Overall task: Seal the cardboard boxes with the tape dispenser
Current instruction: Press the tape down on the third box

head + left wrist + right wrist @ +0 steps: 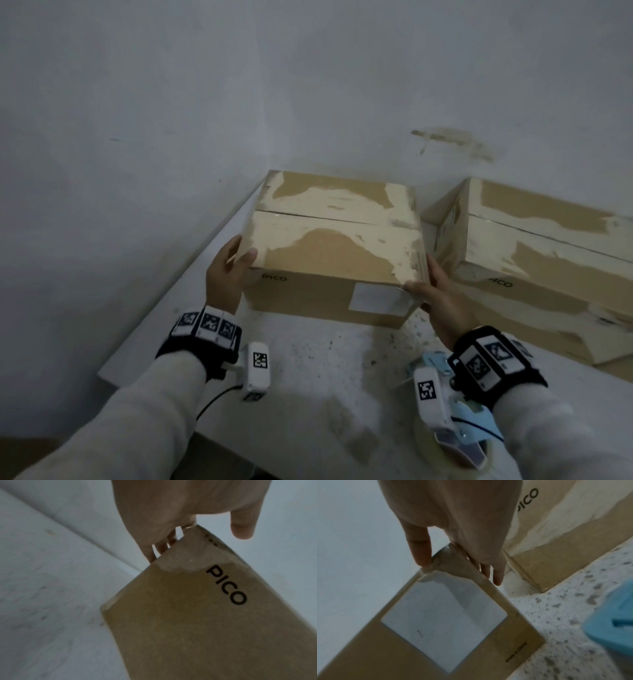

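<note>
Both hands clasp the near cardboard box (329,246) at its front top corners: the left hand (227,270) has its thumb over the top edge and fingers down the side, the right hand (435,291) mirrors it with fingers fairly straight against the far side. This box sits on the speckled counter (318,370), beside a second box (534,260) on the right. Its top flaps meet but look untaped. A blue tape dispenser (455,425) lies near the right wrist, unheld. Stiff board with scuffed, peeling facing probably slides easily; corners or side walls give the firmest hold.
</note>
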